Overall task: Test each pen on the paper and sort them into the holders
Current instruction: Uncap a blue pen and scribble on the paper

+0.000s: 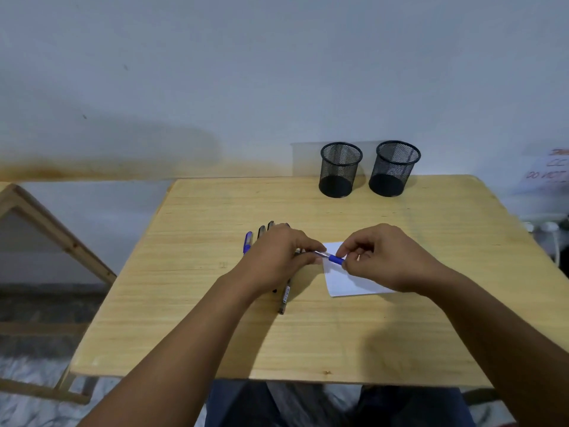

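Note:
A blue pen (333, 258) is held level between both hands, just above the left edge of a small white paper (345, 282). My left hand (277, 257) pinches its clear barrel end, and my right hand (378, 257) grips its blue end, likely the cap. Several more pens lie in a row on the table, mostly hidden under my left hand: one blue pen (248, 241) pokes out at the left, and a dark pen (284, 298) sticks out toward me. Two black mesh holders (340, 171) (394, 169) stand side by side at the table's far edge, nothing visible inside.
The wooden table (215, 318) backs onto a pale wall. A wooden frame (46, 223) stands on the floor to the left. At the far right are a paper sign (551, 171) with red writing and a white cable (557, 245).

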`<action>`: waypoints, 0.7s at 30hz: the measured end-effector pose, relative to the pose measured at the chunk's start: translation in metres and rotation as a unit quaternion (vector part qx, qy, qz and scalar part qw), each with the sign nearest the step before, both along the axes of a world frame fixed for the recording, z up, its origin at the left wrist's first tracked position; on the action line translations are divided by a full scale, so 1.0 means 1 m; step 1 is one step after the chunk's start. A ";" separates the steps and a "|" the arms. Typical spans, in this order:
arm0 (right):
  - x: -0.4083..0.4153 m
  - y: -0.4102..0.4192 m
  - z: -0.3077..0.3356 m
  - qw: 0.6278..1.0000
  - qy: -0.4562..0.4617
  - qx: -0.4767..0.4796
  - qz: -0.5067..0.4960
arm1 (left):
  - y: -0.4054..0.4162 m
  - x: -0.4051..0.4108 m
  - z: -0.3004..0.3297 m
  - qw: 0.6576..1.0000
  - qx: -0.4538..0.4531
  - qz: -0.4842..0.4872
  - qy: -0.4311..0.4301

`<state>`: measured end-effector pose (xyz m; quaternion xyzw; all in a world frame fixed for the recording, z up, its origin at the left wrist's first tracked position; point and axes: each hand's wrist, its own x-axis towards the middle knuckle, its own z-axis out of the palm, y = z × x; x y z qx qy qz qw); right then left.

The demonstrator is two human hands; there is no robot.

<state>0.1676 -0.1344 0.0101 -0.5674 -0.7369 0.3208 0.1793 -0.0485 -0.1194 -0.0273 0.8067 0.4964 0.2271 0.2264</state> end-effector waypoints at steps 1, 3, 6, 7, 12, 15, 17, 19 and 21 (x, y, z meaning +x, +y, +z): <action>0.003 0.000 0.000 1.000 -0.004 0.013 -0.003 | 0.000 0.004 0.002 1.000 0.007 -0.004 -0.008; 0.008 0.001 0.000 0.999 -0.014 0.046 -0.003 | -0.002 0.012 0.005 0.999 0.011 -0.004 -0.032; 0.011 0.004 -0.001 0.994 -0.041 0.101 0.032 | -0.002 0.024 0.004 0.999 -0.005 0.004 -0.049; 0.011 0.005 -0.002 0.991 -0.045 0.116 0.046 | -0.001 0.026 0.002 0.999 -0.013 0.005 -0.052; 0.009 0.008 -0.012 0.987 -0.035 0.145 0.053 | -0.002 0.030 0.001 0.997 -0.018 0.019 -0.069; 0.009 0.004 -0.017 0.984 -0.052 0.164 0.032 | -0.003 0.029 0.002 0.997 -0.009 0.021 -0.067; 0.011 0.004 -0.020 0.982 -0.064 0.177 0.011 | -0.003 0.028 0.002 0.997 -0.015 0.027 -0.077; 0.012 0.006 -0.022 0.984 -0.049 0.171 0.009 | -0.004 0.028 0.003 0.995 -0.027 0.037 -0.087; 0.013 0.012 -0.025 0.988 -0.014 0.156 0.015 | -0.002 0.029 0.004 0.993 -0.042 0.064 -0.089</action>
